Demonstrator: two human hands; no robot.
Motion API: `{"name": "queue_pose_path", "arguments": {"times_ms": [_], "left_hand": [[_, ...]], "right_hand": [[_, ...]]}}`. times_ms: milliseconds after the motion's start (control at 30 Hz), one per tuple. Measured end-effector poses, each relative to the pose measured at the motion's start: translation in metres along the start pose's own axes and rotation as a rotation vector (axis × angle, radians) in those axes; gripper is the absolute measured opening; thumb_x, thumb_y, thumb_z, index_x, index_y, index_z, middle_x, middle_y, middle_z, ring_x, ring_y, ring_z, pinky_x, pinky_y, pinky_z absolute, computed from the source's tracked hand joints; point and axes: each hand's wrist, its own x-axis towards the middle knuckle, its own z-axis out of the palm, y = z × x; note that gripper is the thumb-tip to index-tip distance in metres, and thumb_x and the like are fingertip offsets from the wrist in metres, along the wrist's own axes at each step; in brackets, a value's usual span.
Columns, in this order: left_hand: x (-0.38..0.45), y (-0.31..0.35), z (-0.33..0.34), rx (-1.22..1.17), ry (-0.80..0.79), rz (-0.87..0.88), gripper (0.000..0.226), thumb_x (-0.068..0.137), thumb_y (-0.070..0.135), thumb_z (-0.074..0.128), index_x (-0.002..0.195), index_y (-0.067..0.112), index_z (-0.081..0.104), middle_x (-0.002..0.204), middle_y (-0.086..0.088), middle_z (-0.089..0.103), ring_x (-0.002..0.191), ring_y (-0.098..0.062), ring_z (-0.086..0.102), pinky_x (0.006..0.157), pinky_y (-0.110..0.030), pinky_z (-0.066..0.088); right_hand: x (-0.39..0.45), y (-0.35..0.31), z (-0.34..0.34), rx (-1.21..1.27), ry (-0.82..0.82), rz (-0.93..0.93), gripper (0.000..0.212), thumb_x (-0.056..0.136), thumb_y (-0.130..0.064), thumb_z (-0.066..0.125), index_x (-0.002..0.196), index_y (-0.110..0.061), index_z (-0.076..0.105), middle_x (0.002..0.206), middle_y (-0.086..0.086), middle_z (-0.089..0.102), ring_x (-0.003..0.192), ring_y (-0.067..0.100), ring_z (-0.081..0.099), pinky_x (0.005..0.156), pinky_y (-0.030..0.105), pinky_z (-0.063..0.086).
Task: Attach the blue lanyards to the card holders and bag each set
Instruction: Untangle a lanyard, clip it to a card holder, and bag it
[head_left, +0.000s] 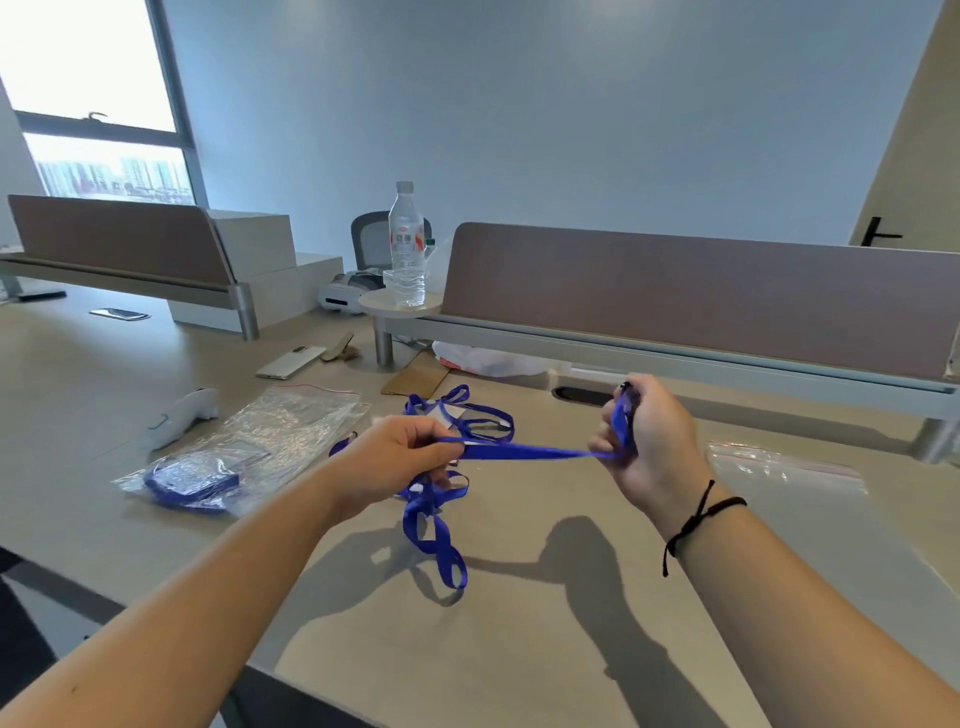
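A blue lanyard (524, 453) is stretched taut between the left hand (400, 457) and right hand (649, 441), gripped by curled fingers at both ends.

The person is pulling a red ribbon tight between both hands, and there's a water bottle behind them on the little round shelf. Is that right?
Not quite: the ribbon is blue, not red. The head view shows the blue lanyard stretched between the left hand and right hand. The water bottle does stand on the round shelf.
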Motion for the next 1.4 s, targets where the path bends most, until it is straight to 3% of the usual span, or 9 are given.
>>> {"name": "queue_pose_path", "arguments": {"times_ms": [167, 267, 433, 533, 633, 800, 1100, 1267, 1400], "left_hand": [[-0.001, -0.005, -0.006, 0.008, 0.023, 0.009, 0.011, 0.098, 0.021, 0.062, 0.098, 0.014, 0.072, 0.075, -0.004, 0.071, 0.072, -0.017, 0.067, 0.077, -0.028, 0.056], [0.001, -0.006, -0.006, -0.115, 0.035, 0.019, 0.013, 0.098, 0.019, 0.062, 0.100, 0.010, 0.071, 0.074, -0.006, 0.067, 0.075, -0.019, 0.068, 0.081, -0.032, 0.055], [0.001, -0.001, 0.005, -0.272, 0.007, 0.022, 0.016, 0.098, 0.016, 0.061, 0.109, 0.005, 0.066, 0.074, -0.010, 0.065, 0.073, -0.022, 0.069, 0.079, -0.037, 0.058], [-0.002, -0.006, 0.003, -0.326, -0.036, 0.008, 0.025, 0.097, 0.023, 0.061, 0.117, 0.008, 0.065, 0.096, -0.018, 0.072, 0.087, -0.026, 0.071, 0.081, -0.034, 0.059], [0.001, -0.019, -0.003, -0.342, 0.042, -0.009, 0.026, 0.104, 0.026, 0.049, 0.116, 0.010, 0.066, 0.104, -0.012, 0.076, 0.102, -0.029, 0.072, 0.093, -0.040, 0.058], [0.005, -0.047, 0.001, 0.309, -0.146, 0.030, 0.056, 0.095, -0.011, 0.046, 0.127, 0.033, 0.060, 0.126, 0.017, 0.061, 0.109, -0.003, 0.066, 0.095, -0.023, 0.053], [0.023, -0.048, 0.051, 0.614, -0.279, 0.110, 0.036, 0.098, 0.018, 0.059, 0.131, 0.031, 0.062, 0.118, 0.011, 0.066, 0.107, -0.008, 0.060, 0.101, -0.032, 0.049], [0.040, -0.039, 0.044, 0.515, -0.129, 0.088, 0.021, 0.099, 0.013, 0.056, 0.100, 0.032, 0.066, 0.087, 0.012, 0.065, 0.082, -0.001, 0.063, 0.075, -0.016, 0.049], [0.053, -0.039, 0.025, 0.066, -0.006, -0.033, 0.020, 0.100, 0.005, 0.053, 0.097, 0.012, 0.071, 0.081, -0.004, 0.073, 0.068, -0.013, 0.068, 0.073, -0.028, 0.059]], "right_hand": [[-0.008, 0.022, -0.004, -0.930, -0.248, -0.317, 0.035, 0.099, -0.038, 0.056, 0.081, -0.009, 0.060, 0.066, 0.000, 0.052, 0.053, 0.010, 0.039, 0.048, 0.021, 0.031], [-0.021, 0.042, 0.007, -1.217, -0.503, -0.232, 0.037, 0.084, -0.060, 0.068, 0.096, -0.024, 0.068, 0.084, -0.006, 0.070, 0.069, 0.006, 0.062, 0.061, 0.021, 0.045], [-0.034, 0.073, 0.030, -1.180, -0.780, -0.105, 0.029, 0.084, -0.040, 0.078, 0.110, -0.029, 0.068, 0.087, -0.007, 0.076, 0.077, 0.008, 0.072, 0.072, 0.024, 0.057], [-0.032, 0.076, 0.036, -1.136, -0.711, -0.095, 0.004, 0.094, -0.019, 0.066, 0.094, -0.018, 0.070, 0.068, -0.003, 0.070, 0.060, 0.010, 0.066, 0.065, 0.027, 0.057], [-0.028, 0.066, 0.035, -1.036, -0.613, -0.085, 0.011, 0.096, -0.018, 0.064, 0.092, -0.014, 0.074, 0.057, -0.007, 0.057, 0.052, 0.010, 0.048, 0.051, 0.022, 0.042], [-0.023, 0.045, 0.027, -1.023, -0.544, -0.107, 0.008, 0.095, -0.021, 0.066, 0.097, -0.020, 0.073, 0.055, -0.009, 0.056, 0.054, 0.007, 0.046, 0.055, 0.021, 0.042], [-0.017, 0.032, -0.008, -0.949, -0.459, -0.107, 0.010, 0.096, -0.024, 0.064, 0.100, -0.019, 0.072, 0.052, -0.007, 0.051, 0.046, 0.004, 0.040, 0.052, 0.020, 0.039], [-0.009, 0.037, -0.035, -0.913, -0.390, -0.073, 0.014, 0.094, -0.028, 0.068, 0.085, -0.021, 0.075, 0.051, -0.006, 0.042, 0.049, 0.011, 0.032, 0.054, 0.025, 0.032], [0.003, 0.047, -0.054, -1.096, -0.368, -0.027, 0.019, 0.094, -0.036, 0.067, 0.091, -0.019, 0.075, 0.055, -0.005, 0.049, 0.054, 0.013, 0.040, 0.054, 0.026, 0.036]]}}
